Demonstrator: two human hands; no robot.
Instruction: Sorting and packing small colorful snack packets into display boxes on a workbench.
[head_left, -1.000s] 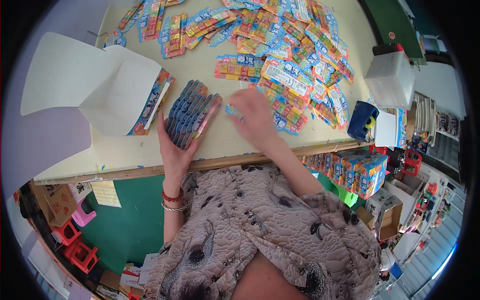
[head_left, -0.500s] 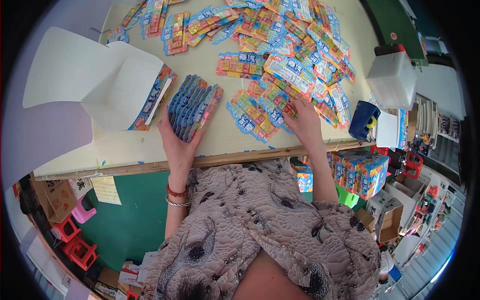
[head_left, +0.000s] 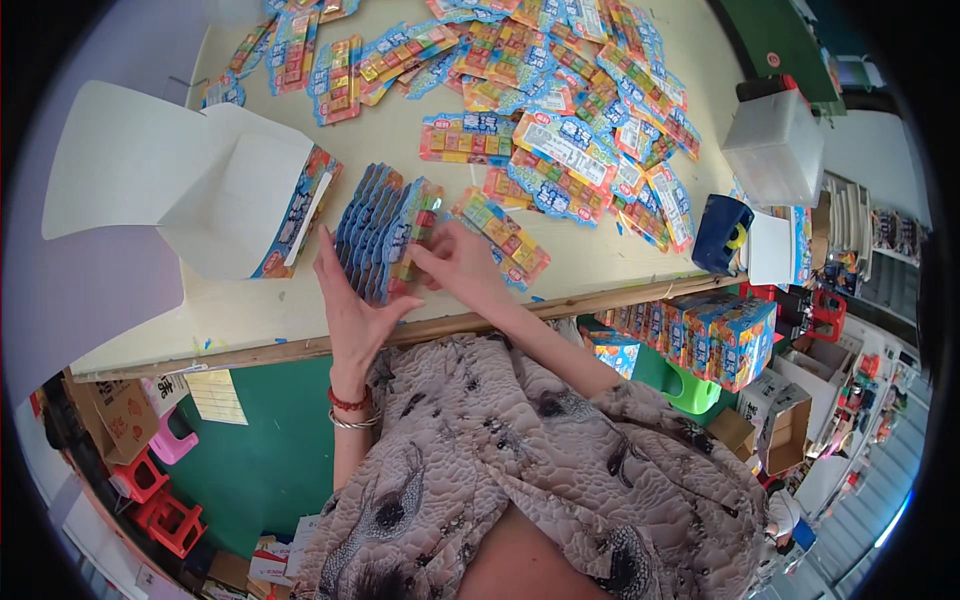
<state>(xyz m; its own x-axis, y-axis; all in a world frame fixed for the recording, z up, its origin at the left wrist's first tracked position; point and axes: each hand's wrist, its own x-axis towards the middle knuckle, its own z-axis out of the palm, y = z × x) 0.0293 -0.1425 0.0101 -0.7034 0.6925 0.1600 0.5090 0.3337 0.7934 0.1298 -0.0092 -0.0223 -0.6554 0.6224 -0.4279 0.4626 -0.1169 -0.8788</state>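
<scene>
Fingers (head_left: pixel 328 262) (two hands (head_left: pixel 354 320) (head_left: pixel 464 268)) on one stack (head_left: pixel 370 232)

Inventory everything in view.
Table: one, cream, centre
Blister packs: many, multicoloured, mostly far tabletop
Pack stack: one, bluish, centre left
Open carton: one, white inside, table left
Translucent container: one, whitish, table right
Tape dispenser: one, navy, table right
Printed cartons: several, blue and orange, lower right
Plastic stools: several, red, pink, green, both sides
Cardboard boxes: several, brown, lower sides
Shirt: one, beige, bottom
Left hand: one, around pack stack
Right hand: one, touching it
</scene>
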